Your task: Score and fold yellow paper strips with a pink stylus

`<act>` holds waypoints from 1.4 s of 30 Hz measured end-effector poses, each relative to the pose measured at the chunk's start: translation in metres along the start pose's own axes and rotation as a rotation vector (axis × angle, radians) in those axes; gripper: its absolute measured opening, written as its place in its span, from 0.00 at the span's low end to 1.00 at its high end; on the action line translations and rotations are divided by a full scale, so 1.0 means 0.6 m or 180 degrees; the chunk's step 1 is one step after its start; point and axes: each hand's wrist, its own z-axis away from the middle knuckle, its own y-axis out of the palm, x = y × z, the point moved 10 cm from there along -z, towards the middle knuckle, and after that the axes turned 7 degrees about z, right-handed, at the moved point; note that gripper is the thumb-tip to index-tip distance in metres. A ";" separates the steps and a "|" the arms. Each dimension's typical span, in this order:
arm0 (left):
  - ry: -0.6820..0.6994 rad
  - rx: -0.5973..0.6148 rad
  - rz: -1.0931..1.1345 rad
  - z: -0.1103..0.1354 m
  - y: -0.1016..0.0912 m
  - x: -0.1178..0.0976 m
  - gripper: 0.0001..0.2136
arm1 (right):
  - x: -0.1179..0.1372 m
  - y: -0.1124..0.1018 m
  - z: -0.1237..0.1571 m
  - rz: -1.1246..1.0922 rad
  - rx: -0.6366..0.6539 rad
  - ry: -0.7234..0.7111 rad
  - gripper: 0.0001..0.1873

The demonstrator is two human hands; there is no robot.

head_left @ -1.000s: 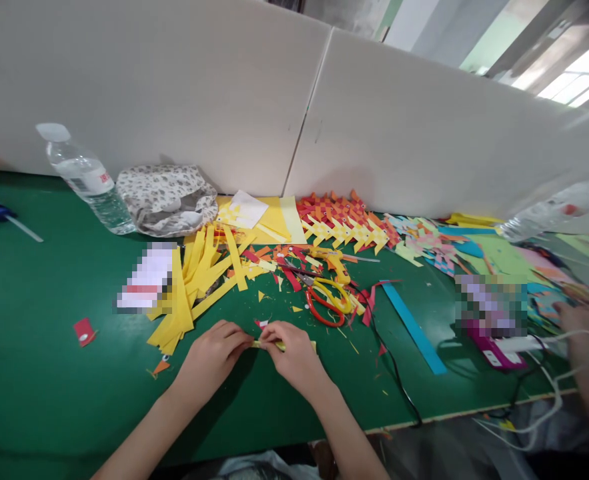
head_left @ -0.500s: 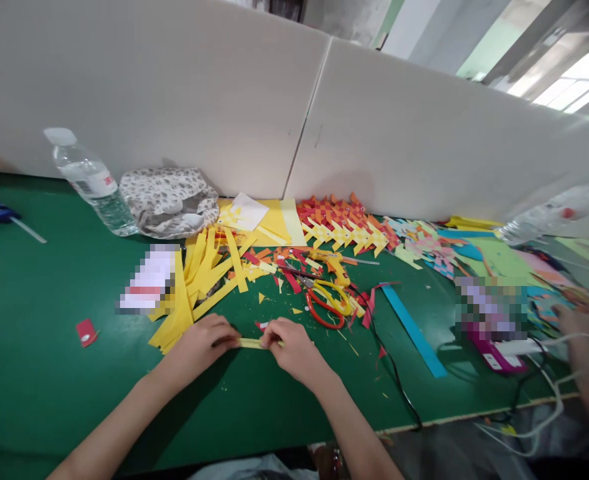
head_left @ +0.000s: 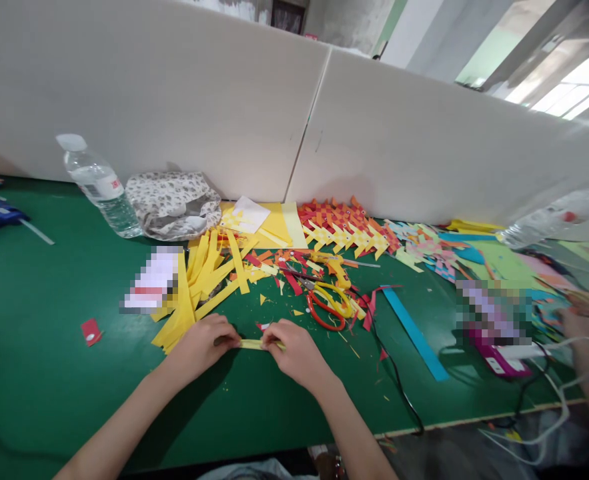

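A narrow pale yellow paper strip [head_left: 251, 344] stretches between my two hands, low over the green table [head_left: 214, 413]. My left hand [head_left: 208, 341] pinches its left end. The other end is gripped between the thumb and fingers of my right hand [head_left: 290, 345]. Just beyond my left hand lies a pile of loose yellow paper strips [head_left: 187, 313]. Past my right hand are scissors with red and yellow handles [head_left: 327, 313], and behind them a yellow glue gun [head_left: 337, 269] among paper scraps.
Woven red and yellow paper pieces [head_left: 347, 230] line the partition [head_left: 224, 113]. At left stand a water bottle [head_left: 101, 190] and a patterned cloth bundle [head_left: 174, 205]. A blue strip [head_left: 414, 333] and a black cord [head_left: 399, 380] lie right. Another person's hand [head_left: 587, 333] is at far right.
The view has shifted slightly, so the table items sit a little lower and to the right. Both hands keep their hold on the yellow paper strip, almost still.
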 end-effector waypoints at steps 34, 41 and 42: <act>0.0459 0.0050 -0.0300 0.013 0.008 -0.010 0.07 | -0.014 0.008 -0.017 -0.0261 0.0192 0.0595 0.08; 0.0635 -0.0057 -0.0455 0.023 0.014 -0.016 0.10 | 0.039 0.029 -0.014 0.0359 0.0212 0.0114 0.13; 0.0605 -0.0062 -0.0373 0.022 0.013 -0.014 0.10 | 0.042 0.033 -0.015 0.0377 0.0222 0.0087 0.11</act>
